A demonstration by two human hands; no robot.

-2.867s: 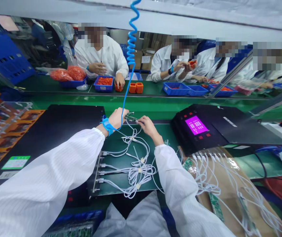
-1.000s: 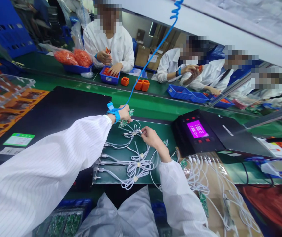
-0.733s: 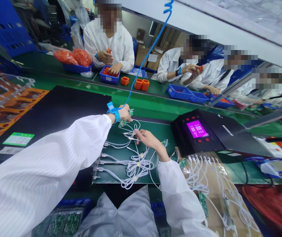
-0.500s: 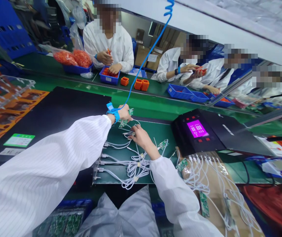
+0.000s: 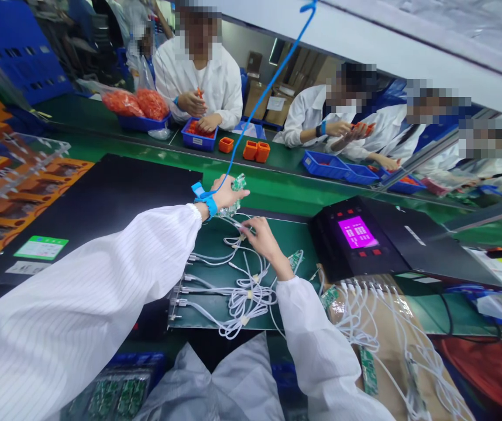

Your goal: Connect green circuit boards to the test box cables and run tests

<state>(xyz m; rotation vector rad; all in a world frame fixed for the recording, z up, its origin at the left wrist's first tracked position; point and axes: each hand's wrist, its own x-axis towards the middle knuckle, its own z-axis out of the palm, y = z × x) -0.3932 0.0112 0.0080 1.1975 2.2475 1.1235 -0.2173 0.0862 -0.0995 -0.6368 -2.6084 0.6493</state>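
The left hand [image 5: 223,194] holds a green circuit board [image 5: 239,182] above the far edge of the surface [image 5: 297,231]; the board's long axis seems to slant from far right to near left, though fingers hide its middle; the right hand [image 5: 263,237] is lower and to the right, its fingers narrowed in a pinch on a white cable [image 5: 238,224]; that cable's end lies just below the board, with coiled cables [image 5: 248,298] nearer the body.
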